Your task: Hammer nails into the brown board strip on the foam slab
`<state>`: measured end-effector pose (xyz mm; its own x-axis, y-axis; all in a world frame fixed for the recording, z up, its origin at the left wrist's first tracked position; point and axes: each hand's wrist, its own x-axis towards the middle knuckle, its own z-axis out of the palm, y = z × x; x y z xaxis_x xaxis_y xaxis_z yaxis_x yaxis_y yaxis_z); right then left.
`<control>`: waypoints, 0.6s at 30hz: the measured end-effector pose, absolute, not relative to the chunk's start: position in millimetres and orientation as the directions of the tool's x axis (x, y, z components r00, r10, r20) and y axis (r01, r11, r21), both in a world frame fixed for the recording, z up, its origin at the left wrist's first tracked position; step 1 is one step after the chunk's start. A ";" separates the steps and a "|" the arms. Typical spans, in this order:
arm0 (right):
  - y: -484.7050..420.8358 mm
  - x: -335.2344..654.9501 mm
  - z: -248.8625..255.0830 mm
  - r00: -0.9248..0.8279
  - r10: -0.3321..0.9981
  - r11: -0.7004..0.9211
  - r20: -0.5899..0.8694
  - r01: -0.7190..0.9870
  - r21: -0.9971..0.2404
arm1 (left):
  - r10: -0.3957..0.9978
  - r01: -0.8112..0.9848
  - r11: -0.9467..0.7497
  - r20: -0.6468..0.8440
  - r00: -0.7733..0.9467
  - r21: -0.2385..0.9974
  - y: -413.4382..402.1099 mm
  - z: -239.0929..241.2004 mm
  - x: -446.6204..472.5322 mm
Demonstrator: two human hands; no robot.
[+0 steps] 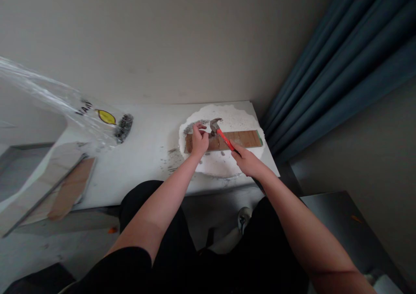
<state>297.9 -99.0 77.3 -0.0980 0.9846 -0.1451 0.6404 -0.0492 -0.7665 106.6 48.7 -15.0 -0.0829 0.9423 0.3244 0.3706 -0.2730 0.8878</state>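
Note:
My right hand (247, 160) grips a claw hammer (226, 140) by its red and black handle. The hammer's metal head is just over a brown wooden board (241, 139), close to my left fingertips. My left hand (199, 141) rests at the left part of the board, thumb and fingers drawn together by the hammer head. Whatever they pinch is too small and dark to name. Beneath the board lies a round white mat (227, 169) with a scalloped rim. Grey bits (191, 127) are heaped behind my left hand, and a few small grey pieces lie in front of the board.
On the left, a clear plastic bag (106, 116) with a yellow print holds dark grey bits. Boards (69, 190) and a thin dark strip (45, 196) overhang the white table's (147, 155) left front. Blue curtains (325, 69) hang at right beside a dark surface (341, 216).

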 end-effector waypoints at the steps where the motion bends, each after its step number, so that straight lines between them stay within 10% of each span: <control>1: -99.2 297.7 76.7 -0.100 0.988 -0.026 -0.114 0.633 -0.774 | 0.943 0.377 -0.272 0.324 -0.079 0.885 49.0 -15.7 106.9; 11: -91.4 310.2 77.2 -0.037 0.998 -0.006 -0.048 0.728 -0.686 | 0.903 0.351 -0.243 0.343 -0.260 0.904 65.2 10.8 91.4; 18: -74.8 333.8 93.3 0.169 0.985 -0.174 -0.041 0.971 -0.167 | 0.942 0.555 -0.318 0.323 0.093 0.769 37.2 61.4 52.4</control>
<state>333.8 -74.8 93.3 0.1691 0.9847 -0.0412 0.9706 -0.1736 -0.1668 52.4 37.2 61.4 0.0927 0.9419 0.3229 0.5545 -0.3181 0.7690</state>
